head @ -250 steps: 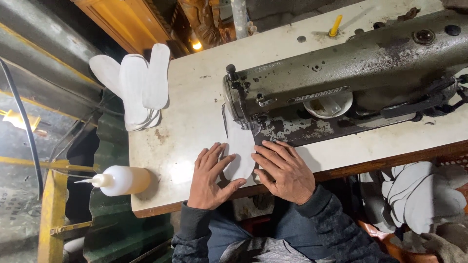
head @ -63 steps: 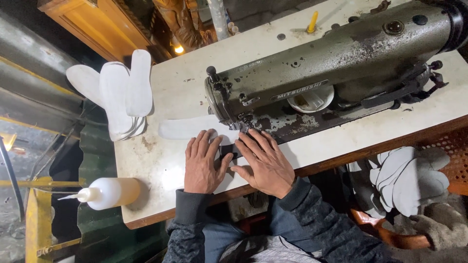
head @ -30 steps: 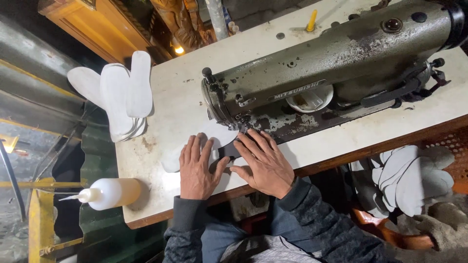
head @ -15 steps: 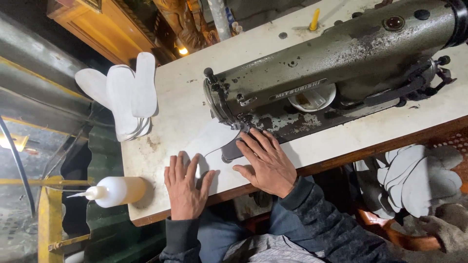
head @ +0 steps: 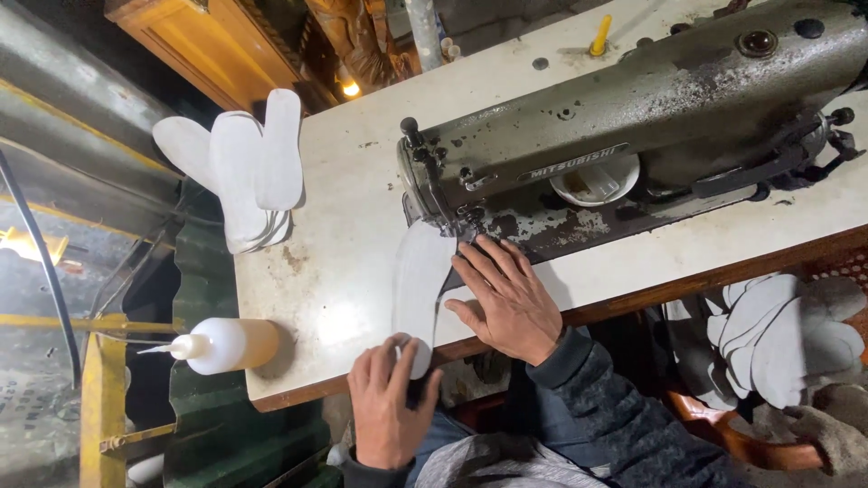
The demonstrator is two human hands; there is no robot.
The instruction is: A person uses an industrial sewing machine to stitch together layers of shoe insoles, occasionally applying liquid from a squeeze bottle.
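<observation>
A white sole-shaped insole piece (head: 418,289) lies on the white table (head: 334,271), its far end under the needle of a grey-green sewing machine (head: 633,117). My left hand (head: 389,407) grips the near end of the piece at the table's front edge. My right hand (head: 506,294) rests flat on the table just right of the piece, fingers spread toward the needle and touching its edge.
A stack of white insoles (head: 240,172) overhangs the table's far left corner. A plastic squeeze bottle (head: 217,346) lies at the near left corner. More white cut pieces (head: 768,334) pile up below the table at right. A yellow stick (head: 599,34) stands behind the machine.
The piece has swung round from lying sideways to pointing toward me. My left hand slid back to the table's front edge and closed on its near end. My right hand stayed by the needle.
</observation>
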